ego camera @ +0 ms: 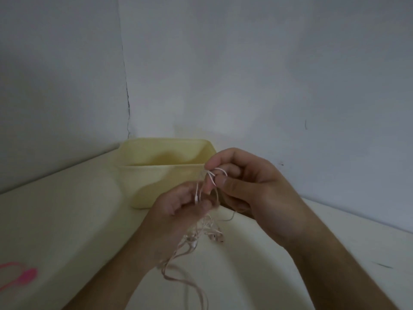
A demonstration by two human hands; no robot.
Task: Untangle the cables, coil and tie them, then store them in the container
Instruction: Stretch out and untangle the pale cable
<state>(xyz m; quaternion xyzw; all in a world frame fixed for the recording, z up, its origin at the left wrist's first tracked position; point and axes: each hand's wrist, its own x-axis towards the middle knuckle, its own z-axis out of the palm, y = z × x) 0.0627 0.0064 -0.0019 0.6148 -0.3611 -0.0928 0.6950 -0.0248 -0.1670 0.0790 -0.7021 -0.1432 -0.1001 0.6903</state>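
At the far left edge of the counter (67, 220) I see a pink cable (20, 274), blurred and lying flat, well apart from both hands. Further right, the pale yellow container (156, 175) stands open-topped against the wall (268, 74) corner, just behind my hands.

My left hand (178, 211) sits in front of the container's near wall, palm up, fingers loosely curled. Thin white cable (196, 233) strands run through its grip; the hand is motion-blurred, so I cannot tell exactly which fingers pinch them. From under this hand the tangle hangs down, a knotted clump just below the palm, then long loose strands trailing toward the bottom edge of the view, above the counter.

To the right and slightly higher, my right hand (250, 184) has its fingers curled, thumb and forefinger pinching a small loop of the same white cable at the fingertips. That loop lies between the two hands, with short strands dropping from it into the left hand's grip. One stray end curls out beneath the right hand, near the counter.
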